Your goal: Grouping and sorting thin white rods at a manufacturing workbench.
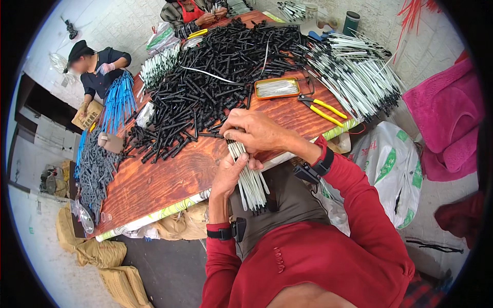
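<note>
A bundle of slim white sticks with dark lower ends (250,187) hangs over my lap at the table's near edge. My left hand (226,172) is closed round its upper part, thumb across the front. Right above, my right hand (259,131) is closed at the bundle's top, fingers bent over the stick ends; what lies between its fingertips is hidden. Just beyond my hands spreads a large heap of black plastic tube-like parts (205,77). Nearest my right hand are an orange-rimmed tray (278,95) of thin pale pins and cutting pliers with yellow handles (326,110).
White sticks with black ends (354,72) are piled on the table's right. Grey parts (97,164) and blue sticks (119,102) lie left, by a person in a dark top (105,64). Another person's hands (208,18) work at the far side. White sacks (390,164) stand right.
</note>
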A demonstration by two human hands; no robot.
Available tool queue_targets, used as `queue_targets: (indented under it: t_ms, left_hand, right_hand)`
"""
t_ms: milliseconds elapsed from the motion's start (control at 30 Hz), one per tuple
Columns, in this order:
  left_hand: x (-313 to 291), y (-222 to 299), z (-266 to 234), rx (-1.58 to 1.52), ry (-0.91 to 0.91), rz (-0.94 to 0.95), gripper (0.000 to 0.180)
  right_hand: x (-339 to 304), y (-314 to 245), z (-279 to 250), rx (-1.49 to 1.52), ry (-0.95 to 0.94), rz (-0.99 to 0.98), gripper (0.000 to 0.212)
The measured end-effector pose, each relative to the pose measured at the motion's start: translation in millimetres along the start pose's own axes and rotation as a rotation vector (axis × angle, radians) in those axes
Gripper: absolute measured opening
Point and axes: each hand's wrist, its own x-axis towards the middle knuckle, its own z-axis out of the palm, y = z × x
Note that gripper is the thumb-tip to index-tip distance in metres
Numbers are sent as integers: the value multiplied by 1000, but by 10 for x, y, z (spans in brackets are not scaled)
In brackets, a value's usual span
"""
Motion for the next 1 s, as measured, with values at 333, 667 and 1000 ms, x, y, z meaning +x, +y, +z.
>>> queue_targets:
  t_ms: [333, 667, 1000]
  left_hand:
    - [-358, 3, -7, -76, 30, 142, 27]
    - [-797, 316, 148, 67, 69, 226, 24]
    - [-1604, -434, 144, 289, 338, -2, 20]
  right_hand:
    - [-557, 37, 231, 581, -36, 218, 58]
    - [-787, -124, 726, 870, -458, 223, 70]
    - [-1553, -400, 1482, 1005, -651, 400, 60]
